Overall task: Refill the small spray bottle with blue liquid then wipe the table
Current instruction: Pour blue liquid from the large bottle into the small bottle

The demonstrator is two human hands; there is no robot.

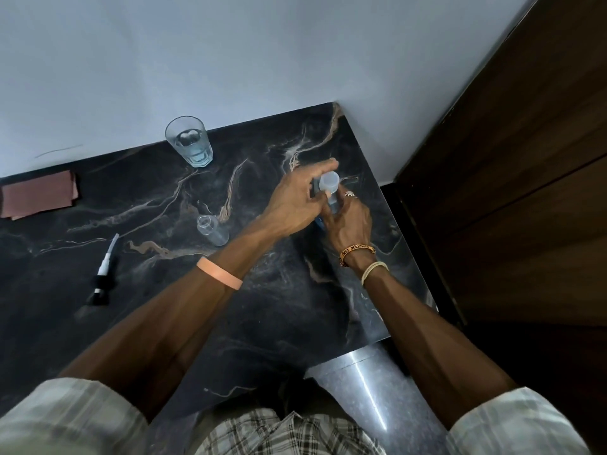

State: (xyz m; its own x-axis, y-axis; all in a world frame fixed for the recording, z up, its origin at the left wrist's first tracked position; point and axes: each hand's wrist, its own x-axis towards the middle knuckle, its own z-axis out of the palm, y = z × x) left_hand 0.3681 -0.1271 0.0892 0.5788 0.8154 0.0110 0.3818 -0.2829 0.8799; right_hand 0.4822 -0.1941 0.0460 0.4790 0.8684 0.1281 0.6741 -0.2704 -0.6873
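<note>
On the dark marble table (289,300), just beside the left forearm, the small spray bottle (213,229) stands uncapped, its open neck up and its clear body showing no blue. Its spray pump (103,274), black collar and white tube, lies on its side well apart to the left, touching nothing else.

To the right of the small bottle, near the table's right edge, both hands meet round the refill bottle (333,202), where blue shows between the fingers. The right hand (348,224) is curled round its body from below. The left hand (295,201) reaches across from the other side, thumb and fingers pinched round the translucent cap (329,182) at the top. I cannot tell whether the cap is seated or loose.

A peach wristband (219,273) sits on the left wrist, an orange printed band (357,251) and a pale cord (374,268) on the right.

Farther back, a drinking glass (190,141) partly filled with clear liquid stands against the pale wall (230,60). A folded reddish cloth (39,193) lies at the far left edge, also by the wall. Dark wood panelling (525,159) runs along the right.
</note>
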